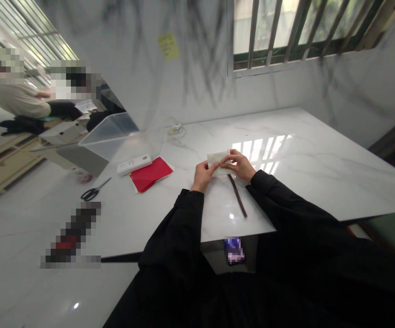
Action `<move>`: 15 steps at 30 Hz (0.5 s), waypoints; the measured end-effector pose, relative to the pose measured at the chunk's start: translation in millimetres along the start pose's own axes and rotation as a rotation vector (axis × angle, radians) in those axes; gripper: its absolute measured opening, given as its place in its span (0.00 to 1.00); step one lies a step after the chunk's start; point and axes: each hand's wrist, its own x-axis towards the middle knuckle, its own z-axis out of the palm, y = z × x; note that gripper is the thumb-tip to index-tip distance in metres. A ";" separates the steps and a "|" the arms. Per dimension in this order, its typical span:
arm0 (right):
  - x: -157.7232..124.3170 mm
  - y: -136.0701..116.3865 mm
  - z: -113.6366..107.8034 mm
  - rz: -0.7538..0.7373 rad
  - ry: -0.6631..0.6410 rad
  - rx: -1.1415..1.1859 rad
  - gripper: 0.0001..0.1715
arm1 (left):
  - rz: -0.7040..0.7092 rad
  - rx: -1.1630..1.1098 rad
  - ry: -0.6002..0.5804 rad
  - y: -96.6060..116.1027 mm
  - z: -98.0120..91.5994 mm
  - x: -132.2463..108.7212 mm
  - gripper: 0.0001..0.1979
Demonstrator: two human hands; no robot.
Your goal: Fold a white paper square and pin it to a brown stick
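Observation:
A small white folded paper lies on the white marble table, and both my hands are on it. My left hand pinches its near left edge with closed fingers. My right hand grips its right side, fingers curled over the paper. A thin dark brown stick lies on the table just below my right hand, pointing toward me.
A stack of red paper lies to the left, with a white rectangular device beside it and scissors near the table's left edge. A clear plastic bin stands at the back left. Other people sit at a far desk.

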 end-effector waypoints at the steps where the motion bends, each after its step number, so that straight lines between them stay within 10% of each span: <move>1: -0.1 0.2 0.3 0.000 0.004 -0.007 0.10 | 0.002 0.000 -0.003 -0.1 0.0 0.2 0.26; 15: 0.2 3.3 3.3 0.066 0.056 0.031 0.13 | 0.009 -0.025 -0.057 1.9 0.5 0.7 0.27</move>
